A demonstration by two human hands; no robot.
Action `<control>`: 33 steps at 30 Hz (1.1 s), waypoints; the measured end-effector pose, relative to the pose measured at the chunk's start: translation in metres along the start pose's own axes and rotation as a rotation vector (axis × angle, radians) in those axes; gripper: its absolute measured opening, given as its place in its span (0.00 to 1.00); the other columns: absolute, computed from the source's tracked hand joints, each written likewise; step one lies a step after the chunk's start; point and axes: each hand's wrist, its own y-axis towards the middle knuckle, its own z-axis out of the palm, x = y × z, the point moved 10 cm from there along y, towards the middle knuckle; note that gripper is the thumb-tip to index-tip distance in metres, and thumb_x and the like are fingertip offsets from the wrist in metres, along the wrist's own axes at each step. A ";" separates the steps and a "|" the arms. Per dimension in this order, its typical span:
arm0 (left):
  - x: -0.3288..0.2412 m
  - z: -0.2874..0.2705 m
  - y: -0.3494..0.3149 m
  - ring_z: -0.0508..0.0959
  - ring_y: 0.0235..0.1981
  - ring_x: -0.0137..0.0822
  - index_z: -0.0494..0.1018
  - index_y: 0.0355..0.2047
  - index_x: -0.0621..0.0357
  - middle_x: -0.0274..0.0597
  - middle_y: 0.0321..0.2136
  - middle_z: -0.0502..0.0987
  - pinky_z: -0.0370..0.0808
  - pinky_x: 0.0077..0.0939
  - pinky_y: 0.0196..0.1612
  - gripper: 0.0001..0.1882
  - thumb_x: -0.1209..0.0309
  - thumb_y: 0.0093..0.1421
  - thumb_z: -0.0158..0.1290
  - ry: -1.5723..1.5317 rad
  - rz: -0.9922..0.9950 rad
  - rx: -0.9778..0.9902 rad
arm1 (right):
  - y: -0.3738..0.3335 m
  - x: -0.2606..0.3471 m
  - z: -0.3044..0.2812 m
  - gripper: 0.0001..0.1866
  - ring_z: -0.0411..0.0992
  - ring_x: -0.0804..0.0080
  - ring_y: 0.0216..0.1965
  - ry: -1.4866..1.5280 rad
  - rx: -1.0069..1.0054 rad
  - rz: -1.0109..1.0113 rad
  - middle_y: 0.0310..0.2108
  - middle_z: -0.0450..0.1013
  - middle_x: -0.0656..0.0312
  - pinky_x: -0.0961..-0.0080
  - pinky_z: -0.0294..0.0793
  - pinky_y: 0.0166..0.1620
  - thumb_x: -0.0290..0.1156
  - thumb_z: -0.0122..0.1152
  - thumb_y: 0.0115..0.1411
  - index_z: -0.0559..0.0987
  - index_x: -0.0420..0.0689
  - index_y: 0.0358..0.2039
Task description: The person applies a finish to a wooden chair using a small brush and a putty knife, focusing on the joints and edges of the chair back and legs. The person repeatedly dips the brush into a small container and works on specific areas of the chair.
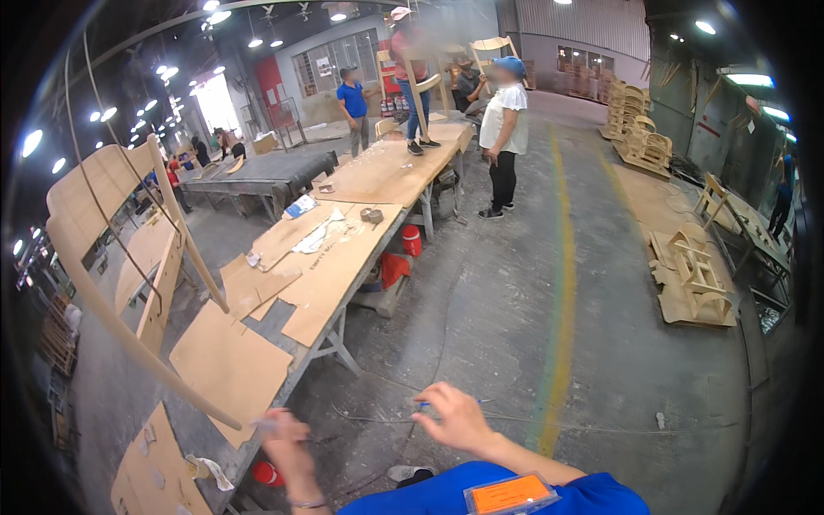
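Observation:
At the near end of a long work table (pixel 322 311), an unfinished wooden chair frame (pixel 137 330) stands tilted, its curved backrest at the upper left. My left hand (pixel 290 448) is beside the lower tip of the chair's long rail. Motion smears its fingers, and a small greyish patch shows at the fingertips; whether it holds that or touches the wood is unclear. Over the floor, right of the table, my right hand (pixel 459 422) has its fingers curled around a thin blue pen-like thing (pixel 424 404). Flattened cardboard (pixel 233 365) lies under the chair frame.
Tape rolls (pixel 372 215) and paper scraps (pixel 319 233) lie on the table. One person (pixel 410 77) stands on its far end by another chair; a person in white (pixel 502 124) stands alongside. A red container (pixel 412 240) sits below. Chair parts (pixel 699 275) lie at right.

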 end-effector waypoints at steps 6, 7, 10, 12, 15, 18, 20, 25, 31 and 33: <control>-0.222 -0.133 0.108 0.79 0.42 0.30 0.73 0.66 0.64 0.40 0.43 0.80 0.75 0.21 0.46 0.23 0.60 0.80 0.53 0.483 0.701 -0.637 | 0.084 -0.090 -0.009 0.10 0.81 0.45 0.47 0.000 -0.155 0.148 0.46 0.79 0.47 0.56 0.81 0.50 0.30 0.61 0.73 0.84 0.36 0.45; -0.245 -0.135 0.112 0.81 0.48 0.33 0.71 0.69 0.65 0.44 0.49 0.82 0.77 0.22 0.51 0.26 0.59 0.80 0.52 0.627 0.829 -0.700 | 0.099 -0.101 -0.008 0.10 0.81 0.44 0.47 -0.008 -0.161 0.198 0.46 0.79 0.46 0.56 0.81 0.50 0.29 0.60 0.74 0.84 0.35 0.45; -0.242 -0.137 0.168 0.78 0.63 0.39 0.69 0.72 0.65 0.49 0.64 0.76 0.78 0.33 0.59 0.29 0.56 0.82 0.49 0.483 0.752 -0.362 | 0.150 -0.108 0.001 0.11 0.80 0.44 0.46 0.022 -0.203 0.137 0.46 0.79 0.45 0.56 0.80 0.50 0.28 0.58 0.75 0.84 0.33 0.44; -0.210 -0.164 0.192 0.79 0.62 0.41 0.69 0.72 0.64 0.48 0.61 0.78 0.78 0.36 0.60 0.29 0.54 0.82 0.49 0.269 0.582 -0.377 | 0.182 -0.111 0.015 0.10 0.81 0.49 0.43 0.055 -0.196 0.138 0.44 0.80 0.46 0.58 0.80 0.47 0.26 0.57 0.75 0.83 0.33 0.44; -0.158 -0.180 0.206 0.82 0.59 0.43 0.67 0.72 0.62 0.49 0.58 0.80 0.79 0.40 0.60 0.30 0.52 0.82 0.48 0.187 0.484 -0.294 | 0.223 -0.113 0.047 0.09 0.81 0.53 0.38 0.167 -0.152 0.163 0.42 0.80 0.48 0.61 0.80 0.45 0.26 0.58 0.75 0.83 0.34 0.44; -0.119 -0.172 0.188 0.85 0.53 0.43 0.66 0.69 0.61 0.52 0.53 0.82 0.81 0.40 0.58 0.28 0.51 0.82 0.48 0.206 0.482 -0.287 | 0.257 -0.119 0.084 0.09 0.81 0.55 0.36 0.223 -0.062 0.179 0.39 0.80 0.48 0.62 0.79 0.43 0.26 0.58 0.75 0.84 0.34 0.43; -0.099 -0.139 0.184 0.86 0.51 0.43 0.65 0.66 0.61 0.52 0.49 0.84 0.81 0.41 0.58 0.29 0.50 0.80 0.50 0.350 0.426 -0.196 | 0.280 -0.127 0.107 0.09 0.81 0.54 0.35 0.206 0.011 0.176 0.38 0.79 0.47 0.61 0.79 0.42 0.27 0.59 0.76 0.84 0.35 0.43; -0.044 -0.039 0.182 0.87 0.50 0.45 0.77 0.52 0.64 0.53 0.47 0.87 0.83 0.40 0.55 0.26 0.49 0.73 0.60 0.413 0.231 0.015 | 0.363 -0.136 0.153 0.11 0.80 0.46 0.38 0.177 0.137 -0.001 0.37 0.79 0.45 0.56 0.78 0.45 0.29 0.58 0.76 0.84 0.35 0.43; 0.011 0.051 0.213 0.89 0.43 0.40 0.83 0.48 0.70 0.51 0.39 0.89 0.85 0.36 0.50 0.09 0.74 0.74 0.61 0.852 -0.026 0.393 | 0.446 -0.099 0.170 0.10 0.77 0.44 0.45 0.226 0.017 -0.237 0.40 0.78 0.45 0.53 0.74 0.49 0.28 0.58 0.75 0.84 0.35 0.43; -0.019 0.055 0.241 0.88 0.40 0.35 0.84 0.50 0.67 0.47 0.39 0.88 0.84 0.31 0.47 0.09 0.76 0.74 0.60 0.696 0.036 0.245 | 0.464 -0.080 0.156 0.11 0.76 0.47 0.48 0.159 -0.089 -0.321 0.43 0.78 0.46 0.54 0.73 0.51 0.29 0.58 0.75 0.85 0.36 0.46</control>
